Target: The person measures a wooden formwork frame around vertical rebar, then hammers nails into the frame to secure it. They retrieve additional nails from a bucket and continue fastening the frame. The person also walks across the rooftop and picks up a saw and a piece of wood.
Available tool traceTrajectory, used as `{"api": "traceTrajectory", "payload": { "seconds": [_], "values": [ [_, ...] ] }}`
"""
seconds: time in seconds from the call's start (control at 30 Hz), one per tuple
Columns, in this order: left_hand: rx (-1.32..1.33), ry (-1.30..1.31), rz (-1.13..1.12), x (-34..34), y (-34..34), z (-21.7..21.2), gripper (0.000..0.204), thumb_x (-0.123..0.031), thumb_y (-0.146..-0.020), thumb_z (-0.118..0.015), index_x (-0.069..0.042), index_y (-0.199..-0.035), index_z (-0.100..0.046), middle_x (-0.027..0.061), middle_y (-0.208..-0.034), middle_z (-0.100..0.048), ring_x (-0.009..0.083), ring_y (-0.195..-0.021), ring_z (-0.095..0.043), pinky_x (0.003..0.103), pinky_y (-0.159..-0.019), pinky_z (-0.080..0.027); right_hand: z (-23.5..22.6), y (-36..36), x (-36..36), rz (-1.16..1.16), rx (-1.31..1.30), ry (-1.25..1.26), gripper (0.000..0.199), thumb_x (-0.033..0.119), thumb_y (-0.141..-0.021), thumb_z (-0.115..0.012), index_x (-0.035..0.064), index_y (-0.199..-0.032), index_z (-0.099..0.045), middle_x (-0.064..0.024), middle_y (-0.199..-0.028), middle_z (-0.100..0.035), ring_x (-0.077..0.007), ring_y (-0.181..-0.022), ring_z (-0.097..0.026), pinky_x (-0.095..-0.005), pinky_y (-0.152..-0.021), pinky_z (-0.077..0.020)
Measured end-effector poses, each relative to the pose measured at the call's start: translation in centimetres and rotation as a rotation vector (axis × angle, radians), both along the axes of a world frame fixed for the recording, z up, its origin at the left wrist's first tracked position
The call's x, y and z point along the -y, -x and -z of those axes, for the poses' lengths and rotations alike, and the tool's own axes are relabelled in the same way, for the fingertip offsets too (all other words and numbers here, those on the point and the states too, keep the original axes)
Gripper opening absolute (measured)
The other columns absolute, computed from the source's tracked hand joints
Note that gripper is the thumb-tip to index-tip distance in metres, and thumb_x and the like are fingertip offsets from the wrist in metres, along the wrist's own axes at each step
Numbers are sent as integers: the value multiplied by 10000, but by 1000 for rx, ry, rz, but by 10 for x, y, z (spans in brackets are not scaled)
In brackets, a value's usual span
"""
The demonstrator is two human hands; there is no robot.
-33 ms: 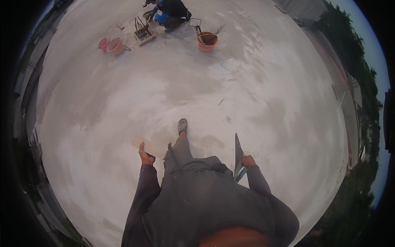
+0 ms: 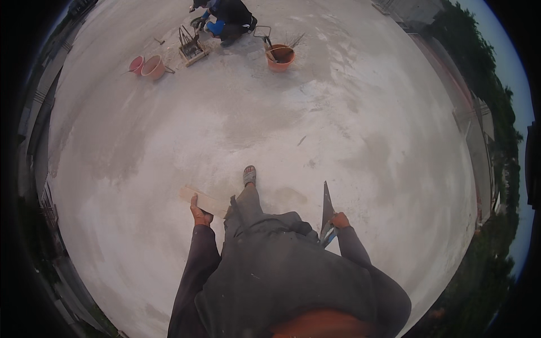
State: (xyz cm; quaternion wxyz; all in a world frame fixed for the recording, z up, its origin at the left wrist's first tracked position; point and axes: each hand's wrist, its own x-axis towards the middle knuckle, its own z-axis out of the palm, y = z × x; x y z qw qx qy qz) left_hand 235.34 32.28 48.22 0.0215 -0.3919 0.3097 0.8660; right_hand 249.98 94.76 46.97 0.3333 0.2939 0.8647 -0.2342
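Note:
My left hand [image 2: 200, 212] is closed round a short, pale wooden board [image 2: 207, 201], its thumb lying over the face. The board slants down to the right, its lower end beside my trouser leg. In my right hand [image 2: 340, 221] is a handsaw [image 2: 327, 205], gripped at the handle beside my right hip. Its dark, tapering blade points forward, away from me. Part of the saw's handle is hidden by my fingers. Between the two hands, my sandalled foot [image 2: 249, 176] rests on the concrete floor.
Ahead, a co-worker [image 2: 230, 21] with blue sleeves crouches by a wooden frame-like stand [image 2: 193, 49]. Left of it stand a pink bucket [image 2: 136, 65] and an orange bucket [image 2: 153, 67]. Another orange bucket [image 2: 280, 58] holds tools. A low wall [image 2: 476, 152] borders the right side.
The co-worker, buckets and stand sit slightly farther left in the picture, and my foot a little lower. Both hands keep their hold on the board and the handsaw.

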Motion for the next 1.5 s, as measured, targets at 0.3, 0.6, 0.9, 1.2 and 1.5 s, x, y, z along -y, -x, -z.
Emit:
{"api": "traceTrajectory", "payload": {
  "seconds": [0.3, 0.6, 0.9, 1.2, 1.5],
  "values": [
    [-33, -14, 338, -76, 382, -41, 682, -437, -823, -702, -41, -1331, -478, 168, -1024, -615, 342, -939, -620, 502, -877, -518, 13, 153, 31, 720, -29, 268, 297, 175, -767, -721, -82, -914, -711, -242, -900, -734, -333, -840, -741, -452, -700, -567],
    [-67, -211, 151, -268, 668, 26, 614, -413, -867, -662, -36, -1328, -509, 213, -1109, -624, 374, -998, -630, 552, -910, -503, -15, 347, -47, -53, 283, 80, 446, 316, -902, -669, -115, -1016, -667, -225, -845, -696, -303, -821, -697, -449, -704, -528],
    [68, -303, -122, -424, 856, 50, 556, -435, -890, -607, -98, -1328, -545, 129, -1240, -609, 364, -1156, -558, 555, -987, -449, -87, 565, -246, 89, 195, 260, 311, 256, -897, -686, -43, -982, -701, -161, -844, -699, -247, -751, -686, -381, -641, -527],
    [91, -303, -295, -516, 1018, 121, 492, -425, -934, -535, -119, -1319, -563, 116, -1218, -625, 346, -1106, -597, 528, -955, -476, -125, 750, -375, 582, -126, -49, 299, 211, -910, -718, -72, -989, -667, -110, -838, -686, -178, -736, -641, -342, -659, -513],
    [106, -292, -519, -577, 1172, 255, 563, -485, -931, -509, -131, -1368, -528, 115, -1272, -604, 328, -1140, -601, 536, -962, -493, -128, 990, -460, 199, 312, 24, 395, 243, -902, -730, -87, -1113, -682, -105, -844, -683, -156, -766, -647, -310, -680, -530]
  ]
}}
